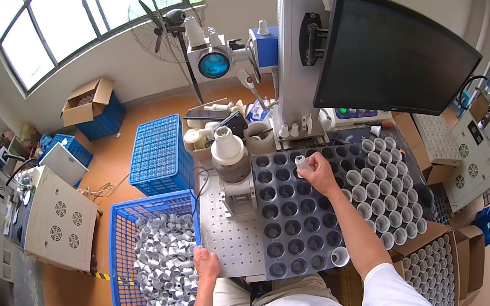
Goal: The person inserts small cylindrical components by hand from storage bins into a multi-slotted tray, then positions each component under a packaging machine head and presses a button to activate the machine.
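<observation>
My right hand (319,173) pinches a small white lamp-cup-shaped part (302,163) above the black tray with round pockets (284,237). Its narrow end points up. My left hand (206,263) rests at the near left edge of the perforated metal plate (227,240), beside the blue basket (118,239). The fingers of that hand are curled in, and anything inside them is hidden. Many loose white and grey cup parts (166,263) fill the basket. On the plate stands a machine fixture (234,174) with a white stepped cone part (226,145) on top.
White cups (385,204) stand in rows on the tray's right side, and one cup (339,256) sits at its front edge. A lens head (214,63) hangs above the fixture. A monitor (396,50) overhangs the right side. A carton of cups (429,268) stands lower right.
</observation>
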Available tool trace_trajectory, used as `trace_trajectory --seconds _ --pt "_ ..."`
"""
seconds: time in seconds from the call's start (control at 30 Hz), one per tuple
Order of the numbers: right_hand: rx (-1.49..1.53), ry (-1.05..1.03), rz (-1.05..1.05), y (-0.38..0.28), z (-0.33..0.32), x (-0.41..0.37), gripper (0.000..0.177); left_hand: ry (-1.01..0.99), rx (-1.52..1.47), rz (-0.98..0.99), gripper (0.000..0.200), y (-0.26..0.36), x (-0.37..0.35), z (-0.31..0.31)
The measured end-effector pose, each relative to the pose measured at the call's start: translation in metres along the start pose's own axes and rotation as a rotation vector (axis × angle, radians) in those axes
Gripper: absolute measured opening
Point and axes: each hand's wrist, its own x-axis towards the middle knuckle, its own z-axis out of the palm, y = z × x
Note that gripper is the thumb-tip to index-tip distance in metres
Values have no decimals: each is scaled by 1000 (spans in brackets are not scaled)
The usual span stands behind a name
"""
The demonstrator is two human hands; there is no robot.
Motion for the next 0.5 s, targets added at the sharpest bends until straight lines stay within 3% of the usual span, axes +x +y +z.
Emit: trace_trajectory --seconds 0.1,0.2,0.27,0.33,0.5 --pt "-4 2 -4 1 0 0 38 -48 -216 -346 15 22 16 -25" --pt "-9 10 -15 5 1 1 37 -229 -293 -560 18 12 52 -45" --pt "-9 20 -23 7 1 2 37 -137 -494 -463 22 5 92 -68" --pt "-3 31 -32 8 2 4 35 289 -491 -299 24 19 135 -88" --pt "392 42 278 5 -6 25 26 343 -737 -198 32 61 257 -166"
